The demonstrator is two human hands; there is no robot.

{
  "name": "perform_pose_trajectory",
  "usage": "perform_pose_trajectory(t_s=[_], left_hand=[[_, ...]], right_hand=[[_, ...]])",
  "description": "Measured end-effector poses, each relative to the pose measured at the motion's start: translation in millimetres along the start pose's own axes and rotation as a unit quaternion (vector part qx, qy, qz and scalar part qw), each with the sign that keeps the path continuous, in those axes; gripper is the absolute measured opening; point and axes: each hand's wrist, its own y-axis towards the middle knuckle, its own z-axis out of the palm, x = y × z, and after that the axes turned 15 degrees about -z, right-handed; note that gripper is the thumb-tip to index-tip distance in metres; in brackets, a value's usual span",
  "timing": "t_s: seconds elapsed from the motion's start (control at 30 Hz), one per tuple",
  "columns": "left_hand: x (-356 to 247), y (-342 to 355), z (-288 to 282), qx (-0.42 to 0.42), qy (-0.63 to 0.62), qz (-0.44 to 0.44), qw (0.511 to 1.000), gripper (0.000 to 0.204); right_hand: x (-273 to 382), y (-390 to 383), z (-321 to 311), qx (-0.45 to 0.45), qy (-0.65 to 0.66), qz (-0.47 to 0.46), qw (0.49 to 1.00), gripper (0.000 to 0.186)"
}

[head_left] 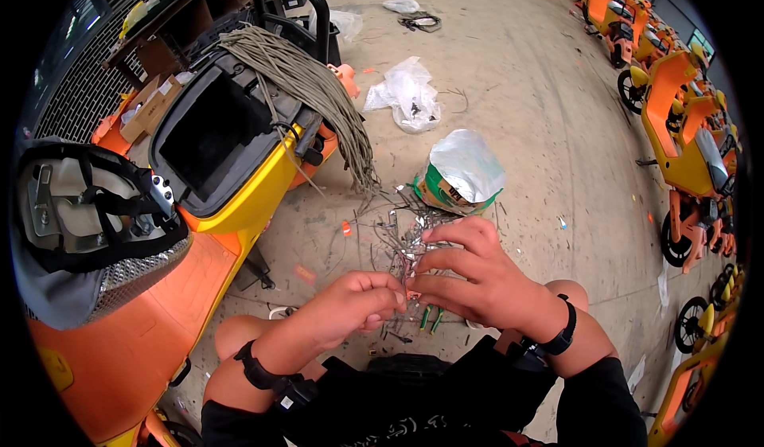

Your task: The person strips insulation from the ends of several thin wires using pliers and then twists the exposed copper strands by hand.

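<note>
Just below the centre of the frame, the left hand (360, 302) has its fingers curled in toward the thumb, while the right hand (476, 276) faces it with bent, spread fingers; whether either one pinches anything, I cannot tell. The wire scraps (388, 236) lie strewn at the centre of the frame, behind the hands, with green-handled pliers (432, 320) just below. An open bag (466, 165) stands above the right hand, near the scraps.
</note>
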Motion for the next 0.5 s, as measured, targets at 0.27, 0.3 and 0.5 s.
perform_pose_trajectory(t_s=[0.27, 0.3, 0.5], left_hand=[[-9, -8, 14, 0.022, 0.082, -0.001, 0.996, 0.02], [-8, -8, 17, 0.012, 0.095, 0.006, 0.995, 0.021], [-1, 0, 5, -0.003, 0.125, 0.065, 0.99, 0.021]], right_hand=[[2, -4, 4, -0.016, 0.024, 0.003, 1.0, 0.019], [3, -4, 5, -0.013, 0.025, 0.001, 1.0, 0.019], [3, -4, 4, -0.013, 0.052, 0.047, 0.997, 0.027]])
